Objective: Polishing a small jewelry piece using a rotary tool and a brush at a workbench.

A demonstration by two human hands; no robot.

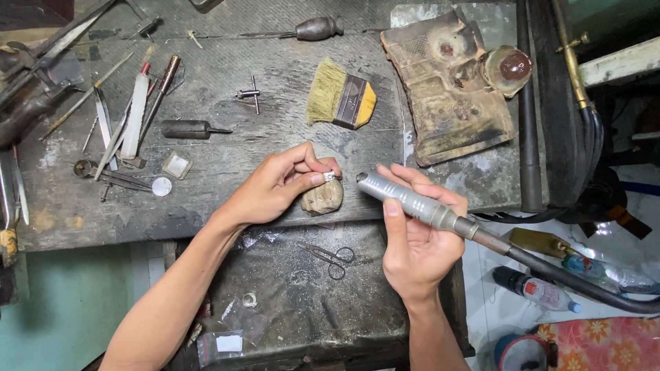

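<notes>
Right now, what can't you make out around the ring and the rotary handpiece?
- Small ring: too small in the head view; left hand fingers cover part.
- Rotary handpiece tip: bit too small to see.
- Its hose: cut off at right edge.
- Right hand palm hides the handpiece's underside.

There's the small silver metal ring (329, 176), pinched at the fingertips and held just above the rounded, worn wooden bench peg (322, 197) at the front edge of the workbench. Right beside it comes the grey ribbed metal rotary handpiece (411, 200), lying at a slant with its tip pointing up-left, just short of the ring, and its thick dark flexible shaft (577, 279) trailing off down to the right.
</notes>
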